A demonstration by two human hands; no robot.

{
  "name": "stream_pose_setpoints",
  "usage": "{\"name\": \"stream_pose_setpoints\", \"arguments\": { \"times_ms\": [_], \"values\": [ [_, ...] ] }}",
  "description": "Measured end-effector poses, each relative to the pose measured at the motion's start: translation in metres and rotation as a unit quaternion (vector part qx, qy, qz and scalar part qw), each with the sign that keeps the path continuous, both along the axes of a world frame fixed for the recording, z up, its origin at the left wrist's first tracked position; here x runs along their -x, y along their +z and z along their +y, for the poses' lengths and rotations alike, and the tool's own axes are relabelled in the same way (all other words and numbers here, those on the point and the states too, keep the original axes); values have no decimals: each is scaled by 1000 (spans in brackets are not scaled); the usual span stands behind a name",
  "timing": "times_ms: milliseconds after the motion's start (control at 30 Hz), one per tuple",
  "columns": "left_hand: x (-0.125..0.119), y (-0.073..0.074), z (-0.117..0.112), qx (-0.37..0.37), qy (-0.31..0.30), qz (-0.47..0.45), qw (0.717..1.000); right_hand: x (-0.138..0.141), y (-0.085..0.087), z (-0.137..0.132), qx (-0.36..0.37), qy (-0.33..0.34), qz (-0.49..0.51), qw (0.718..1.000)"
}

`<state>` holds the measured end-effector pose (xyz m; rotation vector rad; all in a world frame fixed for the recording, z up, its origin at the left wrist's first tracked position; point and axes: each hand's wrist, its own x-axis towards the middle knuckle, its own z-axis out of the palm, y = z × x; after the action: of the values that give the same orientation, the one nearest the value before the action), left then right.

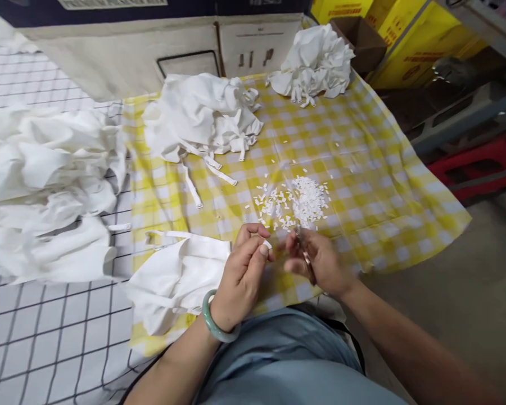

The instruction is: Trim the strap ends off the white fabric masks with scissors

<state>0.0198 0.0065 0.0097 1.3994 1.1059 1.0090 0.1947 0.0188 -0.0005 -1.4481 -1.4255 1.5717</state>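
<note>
My left hand (242,275), with a green bangle at the wrist, pinches a small white strap end (267,244) between thumb and fingers. Beside that hand, on its left, lies a white cloth piece (181,270) with narrow straps; whether the pinched end belongs to it is hidden by the hand. My right hand (320,259), slightly blurred, is closed around small snips (307,260) just right of the left hand, with a gap between them. Beyond both hands, a heap of tiny white clippings (307,201) is scattered on the yellow checked cloth (371,185).
White strapped cloth pieces are piled at the far left (46,169), the back middle (202,115) and the back right (316,62). Cartons (122,62) stand along the back. A brown box (358,42), yellow bags (430,50) and a red crate (480,163) are at the right.
</note>
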Motion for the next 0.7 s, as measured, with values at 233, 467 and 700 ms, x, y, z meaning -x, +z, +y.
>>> {"name": "stream_pose_setpoints", "arguments": {
  "times_ms": [233, 467, 700],
  "values": [
    [87, 19, -9, -70, 85, 118, 987, 46, 1, -10, -2, 22, 140, 990],
    [146, -24, 35, -140, 36, 470, 871, 41, -10, -18, -35, 122, 86, 988],
    [95, -18, 51, -189, -146, 380, 894, 39, 5, -29, -74, 200, 4, 977]
  ]
}}
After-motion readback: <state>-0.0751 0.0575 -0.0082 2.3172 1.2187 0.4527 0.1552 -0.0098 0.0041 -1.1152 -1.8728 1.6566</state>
